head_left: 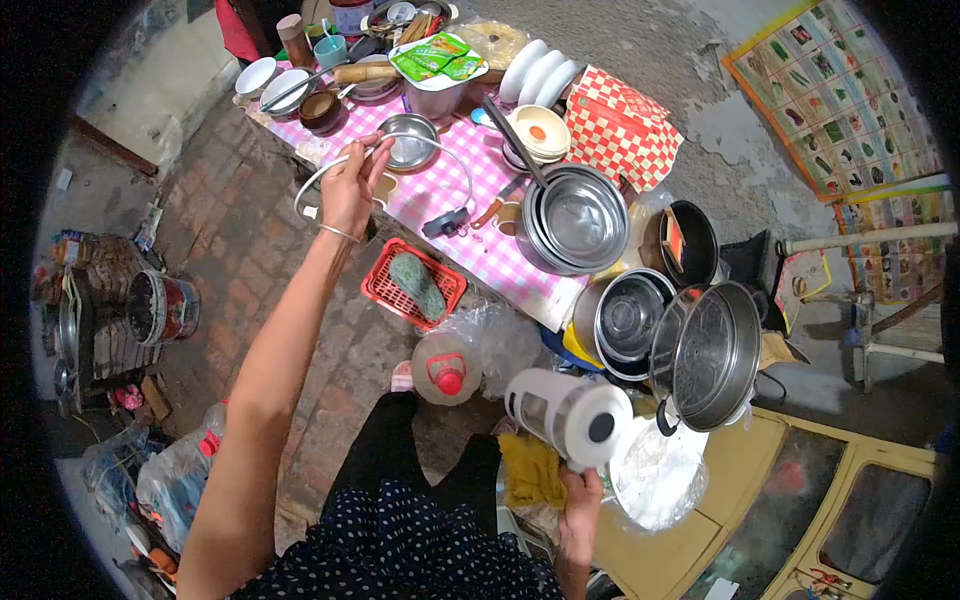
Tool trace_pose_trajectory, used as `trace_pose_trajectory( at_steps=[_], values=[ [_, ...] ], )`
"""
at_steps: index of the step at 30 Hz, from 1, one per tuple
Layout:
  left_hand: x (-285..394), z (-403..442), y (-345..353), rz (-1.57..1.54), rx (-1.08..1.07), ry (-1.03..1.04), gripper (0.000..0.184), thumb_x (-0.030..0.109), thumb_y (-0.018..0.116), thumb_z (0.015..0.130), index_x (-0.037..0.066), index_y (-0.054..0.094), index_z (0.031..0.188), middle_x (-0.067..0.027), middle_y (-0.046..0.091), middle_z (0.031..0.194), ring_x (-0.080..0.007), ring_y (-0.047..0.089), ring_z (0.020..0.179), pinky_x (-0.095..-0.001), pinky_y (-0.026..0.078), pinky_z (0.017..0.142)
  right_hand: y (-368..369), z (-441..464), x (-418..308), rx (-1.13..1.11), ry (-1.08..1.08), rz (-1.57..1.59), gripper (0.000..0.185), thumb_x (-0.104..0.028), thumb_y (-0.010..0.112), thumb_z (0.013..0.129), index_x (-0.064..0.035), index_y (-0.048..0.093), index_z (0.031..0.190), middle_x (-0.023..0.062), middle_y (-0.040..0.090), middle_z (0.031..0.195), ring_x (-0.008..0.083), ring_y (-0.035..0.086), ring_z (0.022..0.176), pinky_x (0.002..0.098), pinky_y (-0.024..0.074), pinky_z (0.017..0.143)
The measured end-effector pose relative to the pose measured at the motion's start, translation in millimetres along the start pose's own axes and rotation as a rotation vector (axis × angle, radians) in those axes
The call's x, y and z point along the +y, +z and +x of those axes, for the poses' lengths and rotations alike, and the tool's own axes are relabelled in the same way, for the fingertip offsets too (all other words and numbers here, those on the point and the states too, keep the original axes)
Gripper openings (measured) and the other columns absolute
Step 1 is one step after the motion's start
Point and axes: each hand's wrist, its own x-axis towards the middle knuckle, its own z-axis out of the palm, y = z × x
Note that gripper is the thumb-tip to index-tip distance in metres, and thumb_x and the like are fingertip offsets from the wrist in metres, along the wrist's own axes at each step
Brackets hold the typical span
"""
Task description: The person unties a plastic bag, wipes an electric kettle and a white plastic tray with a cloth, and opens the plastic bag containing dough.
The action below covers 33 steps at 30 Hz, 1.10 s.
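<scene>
My left hand (352, 190) is raised over the near edge of the table, its fingers closed around a white cord (455, 158). The cord loops to both sides, with a small white end below my wrist. A black block-like piece (446, 222) lies on the table where the loop's right side comes down; I cannot make out its kind. Low on the right, my right hand (580, 510) grips a white jug (570, 412) with a clear window. The jug is tilted sideways, its round lid with a black centre facing right. A yellow cloth (532, 470) hangs beside that hand.
The checked pink table (400, 205) bears bowls, a knife (495, 205) and nested metal pots (580, 220). Below it are a red basket (415, 285) and a large bottle with a red cap (447, 370). A steamer pot (705, 355) and yellow cabinet (690, 550) stand right.
</scene>
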Motion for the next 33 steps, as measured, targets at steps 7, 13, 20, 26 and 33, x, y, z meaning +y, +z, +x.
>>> trace_pose_trajectory(
  at_steps=[7, 13, 20, 26, 33],
  values=[
    [-12, 10, -62, 0.076, 0.164, 0.117, 0.032, 0.019, 0.039, 0.09, -0.007, 0.044, 0.108, -0.0148, 0.046, 0.115, -0.0249, 0.047, 0.107, -0.0294, 0.04, 0.092, 76, 46, -8, -0.205, -0.119, -0.193, 0.028, -0.007, 0.054, 0.072, 0.0004, 0.055, 0.099, 0.0042, 0.057, 0.09, 0.0109, 0.05, 0.081, 0.0246, 0.0395, 0.071],
    [-7, -15, -115, 0.054, 0.247, 0.084, 0.032, 0.017, 0.04, 0.089, -0.009, 0.043, 0.108, -0.0152, 0.048, 0.112, -0.0232, 0.048, 0.106, -0.0298, 0.039, 0.093, 135, 67, -18, -0.244, -0.095, -0.165, 0.024, -0.004, 0.051, 0.074, 0.0019, 0.056, 0.097, 0.001, 0.056, 0.084, 0.0079, 0.049, 0.076, 0.0213, 0.0383, 0.069],
    [-25, -49, -145, 0.012, 0.37, 0.022, 0.031, 0.017, 0.04, 0.09, -0.007, 0.045, 0.107, -0.0136, 0.047, 0.114, -0.0224, 0.047, 0.108, -0.0294, 0.038, 0.093, 185, 96, -13, -0.266, -0.053, -0.167, 0.024, -0.009, 0.053, 0.075, 0.0022, 0.057, 0.095, 0.0053, 0.058, 0.086, 0.012, 0.052, 0.077, 0.0239, 0.0407, 0.07],
    [-34, -52, -137, -0.103, 0.4, 0.01, 0.029, 0.02, 0.039, 0.09, -0.006, 0.047, 0.102, -0.0132, 0.045, 0.117, -0.0246, 0.043, 0.112, -0.0316, 0.035, 0.095, 211, 123, 17, -0.263, 0.014, -0.001, 0.021, -0.007, 0.053, 0.074, -0.0009, 0.058, 0.093, 0.0032, 0.058, 0.081, 0.0107, 0.053, 0.071, 0.0232, 0.0416, 0.063],
    [-36, -54, -122, -0.188, 0.339, -0.031, 0.028, 0.018, 0.038, 0.09, -0.007, 0.046, 0.1, -0.016, 0.042, 0.118, -0.0276, 0.042, 0.112, -0.0331, 0.036, 0.095, 251, 147, 45, -0.261, -0.091, -0.141, 0.022, -0.008, 0.055, 0.073, 0.0006, 0.057, 0.093, 0.0046, 0.058, 0.081, 0.0118, 0.053, 0.07, 0.0238, 0.0424, 0.063]
  ],
)
